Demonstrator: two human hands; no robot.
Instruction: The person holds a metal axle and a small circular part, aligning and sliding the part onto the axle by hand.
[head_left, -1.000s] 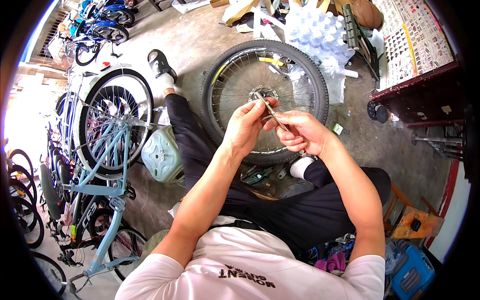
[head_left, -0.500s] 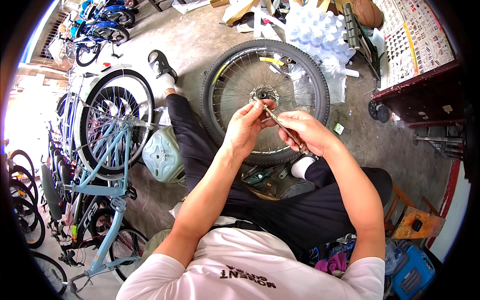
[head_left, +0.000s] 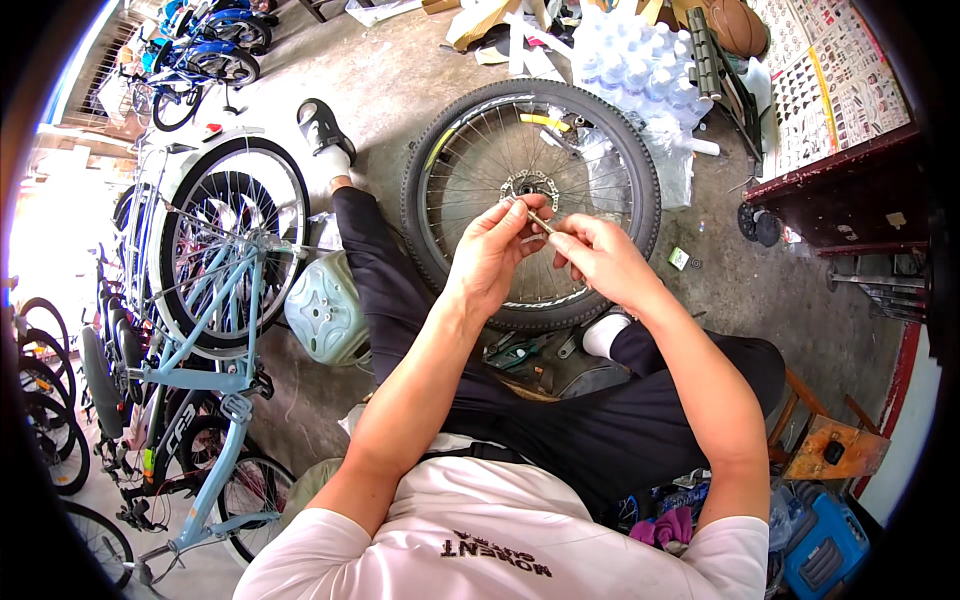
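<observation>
My left hand (head_left: 487,245) is closed around one end of a slim metal rod (head_left: 539,221), pinching it between thumb and fingers. At the rod's other end, the fingers of my right hand (head_left: 600,258) are pinched together on it. Both hands hover over the near half of a bicycle wheel (head_left: 424,243) with a knobbly black tyre, which lies flat on the floor between my legs. A disc rotor (head_left: 517,181) surrounds the wheel's hub, just beyond my left fingertips. Whatever else sits inside my right palm is hidden.
At left stands an upturned light-blue bicycle (head_left: 205,378), beside a pale plastic stool (head_left: 325,308). Wrapped water bottles (head_left: 640,65) lie beyond the wheel. A dark red cabinet (head_left: 845,195) is at right. Hand tools (head_left: 515,352) lie near my lap; a blue case (head_left: 825,545) is lower right.
My right hand has turned and shifted its grip. The long metal piece that stuck out below its fingers no longer shows. My left hand stays in place on the rod.
</observation>
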